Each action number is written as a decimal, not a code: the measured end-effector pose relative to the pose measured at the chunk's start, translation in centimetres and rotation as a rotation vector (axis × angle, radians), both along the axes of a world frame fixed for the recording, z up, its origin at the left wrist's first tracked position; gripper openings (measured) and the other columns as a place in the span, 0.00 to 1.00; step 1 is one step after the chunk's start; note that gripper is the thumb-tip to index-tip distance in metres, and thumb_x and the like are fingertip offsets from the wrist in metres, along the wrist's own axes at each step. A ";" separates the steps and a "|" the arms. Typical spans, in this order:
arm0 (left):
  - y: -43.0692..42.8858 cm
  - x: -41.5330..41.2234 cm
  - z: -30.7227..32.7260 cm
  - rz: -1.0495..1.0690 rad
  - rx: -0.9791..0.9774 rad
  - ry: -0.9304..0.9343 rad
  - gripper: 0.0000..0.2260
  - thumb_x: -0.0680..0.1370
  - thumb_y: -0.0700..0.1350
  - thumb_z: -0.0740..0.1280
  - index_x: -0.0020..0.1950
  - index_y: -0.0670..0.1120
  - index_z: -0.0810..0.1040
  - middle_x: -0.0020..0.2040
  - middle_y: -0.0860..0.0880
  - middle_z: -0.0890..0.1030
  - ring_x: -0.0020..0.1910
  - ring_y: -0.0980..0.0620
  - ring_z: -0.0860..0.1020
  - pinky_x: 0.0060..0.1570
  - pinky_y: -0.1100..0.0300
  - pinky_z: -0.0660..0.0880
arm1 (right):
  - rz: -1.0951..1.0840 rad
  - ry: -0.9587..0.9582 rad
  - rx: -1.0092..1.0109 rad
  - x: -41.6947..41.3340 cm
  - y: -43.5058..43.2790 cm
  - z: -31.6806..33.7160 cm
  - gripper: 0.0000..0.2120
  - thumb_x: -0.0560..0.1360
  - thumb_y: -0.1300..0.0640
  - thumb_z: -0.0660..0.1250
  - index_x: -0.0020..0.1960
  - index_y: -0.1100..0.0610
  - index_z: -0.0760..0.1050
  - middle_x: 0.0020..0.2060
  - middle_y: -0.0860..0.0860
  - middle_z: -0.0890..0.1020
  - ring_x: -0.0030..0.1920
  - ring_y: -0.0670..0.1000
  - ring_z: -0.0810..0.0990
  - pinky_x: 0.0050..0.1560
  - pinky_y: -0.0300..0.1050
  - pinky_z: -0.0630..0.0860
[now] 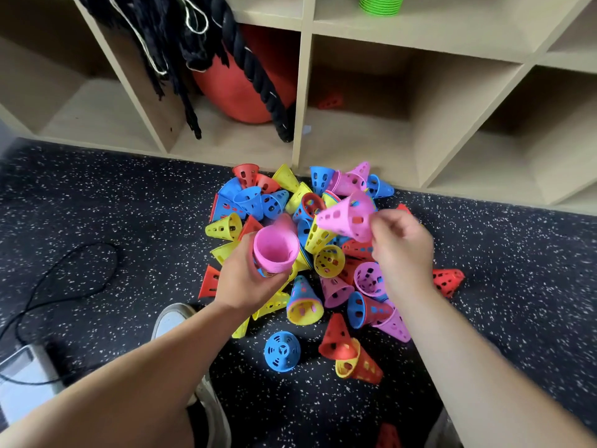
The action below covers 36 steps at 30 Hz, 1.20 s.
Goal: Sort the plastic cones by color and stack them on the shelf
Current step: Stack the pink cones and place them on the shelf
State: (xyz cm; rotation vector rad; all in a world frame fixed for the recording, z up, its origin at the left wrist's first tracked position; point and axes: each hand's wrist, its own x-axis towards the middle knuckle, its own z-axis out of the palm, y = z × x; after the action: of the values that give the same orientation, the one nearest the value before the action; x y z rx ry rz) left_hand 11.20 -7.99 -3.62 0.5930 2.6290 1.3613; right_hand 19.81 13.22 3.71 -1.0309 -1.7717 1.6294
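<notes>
Head view: a wooden shelf (302, 101) of open cubbies stands along the speckled black floor (97, 195). A pile (329, 260) of red, blue, yellow and pink holed cones lies on the floor against the shelf's base. Above the pile, the left hand (245, 279) has its fingers curled round a pink stack (274, 250), open end up. Just beside it, the right hand (403, 250) holds a single pink cone (349, 218) on its side, fingers pinching the wide rim. A green stack (381, 4) sits in an upper cubby, and one red cone (330, 101) lies in a lower one.
</notes>
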 end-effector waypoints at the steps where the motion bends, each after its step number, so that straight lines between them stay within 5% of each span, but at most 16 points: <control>1: 0.1 0.1 -0.1 -0.008 -0.002 0.003 0.27 0.66 0.53 0.80 0.60 0.56 0.72 0.51 0.58 0.79 0.50 0.55 0.78 0.49 0.58 0.75 | 0.006 0.030 -0.078 -0.3 0.1 0.9 0.04 0.76 0.61 0.70 0.44 0.54 0.81 0.33 0.47 0.79 0.31 0.45 0.73 0.31 0.38 0.70; 5: 1.4 0.6 0.4 -0.048 0.021 0.012 0.26 0.66 0.54 0.80 0.59 0.56 0.72 0.49 0.63 0.76 0.48 0.61 0.76 0.45 0.72 0.70 | 0.250 -0.053 -0.064 -1.1 -0.7 2.9 0.01 0.74 0.58 0.73 0.44 0.53 0.82 0.30 0.44 0.79 0.27 0.42 0.72 0.30 0.37 0.67; 13: 3.7 1.0 1.9 -0.072 0.086 0.022 0.28 0.66 0.56 0.80 0.61 0.55 0.73 0.50 0.63 0.78 0.49 0.61 0.78 0.45 0.69 0.73 | 0.316 -0.073 -0.115 0.1 -0.6 2.2 0.05 0.79 0.59 0.69 0.46 0.53 0.83 0.41 0.49 0.87 0.28 0.47 0.71 0.27 0.37 0.68; 19: 3.9 1.3 1.8 -0.053 0.102 0.020 0.27 0.67 0.52 0.80 0.59 0.58 0.71 0.49 0.67 0.76 0.49 0.65 0.77 0.44 0.73 0.71 | 0.253 -0.355 -0.084 1.6 0.4 -1.3 0.06 0.79 0.56 0.67 0.46 0.55 0.82 0.25 0.48 0.79 0.21 0.44 0.71 0.24 0.38 0.69; 23: 3.6 1.1 1.2 -0.044 0.077 0.009 0.26 0.66 0.52 0.80 0.61 0.54 0.73 0.50 0.65 0.77 0.49 0.63 0.77 0.44 0.68 0.73 | 0.285 -0.511 -0.143 3.3 -0.5 -5.2 0.06 0.78 0.58 0.65 0.46 0.55 0.80 0.39 0.54 0.85 0.30 0.50 0.83 0.27 0.41 0.76; 26: 3.3 1.0 0.9 -0.041 0.075 0.008 0.28 0.66 0.51 0.80 0.62 0.53 0.73 0.51 0.64 0.78 0.50 0.63 0.77 0.45 0.73 0.71 | 0.288 -0.593 -0.131 3.8 -1.5 -7.3 0.05 0.77 0.54 0.67 0.45 0.50 0.81 0.39 0.49 0.84 0.38 0.54 0.86 0.38 0.49 0.84; 32: 3.1 0.8 0.7 -0.046 0.094 0.014 0.28 0.67 0.49 0.80 0.62 0.54 0.73 0.52 0.62 0.78 0.51 0.63 0.77 0.46 0.72 0.71 | 0.119 -0.504 -0.028 3.3 -2.9 -7.2 0.04 0.78 0.55 0.65 0.46 0.51 0.79 0.41 0.40 0.80 0.42 0.44 0.78 0.38 0.40 0.69; 36: 2.9 0.6 0.7 -0.052 0.094 0.027 0.27 0.67 0.49 0.80 0.62 0.54 0.73 0.52 0.62 0.78 0.51 0.63 0.77 0.46 0.74 0.70 | 0.205 -0.472 -0.023 3.0 -3.3 -7.7 0.06 0.78 0.55 0.64 0.44 0.50 0.79 0.40 0.45 0.83 0.42 0.48 0.80 0.42 0.45 0.75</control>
State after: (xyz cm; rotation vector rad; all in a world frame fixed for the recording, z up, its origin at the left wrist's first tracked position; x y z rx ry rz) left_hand 11.82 -5.11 -2.93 0.6913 2.5626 1.4778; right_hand 22.86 9.96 -3.95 -1.3693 -2.2285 1.6203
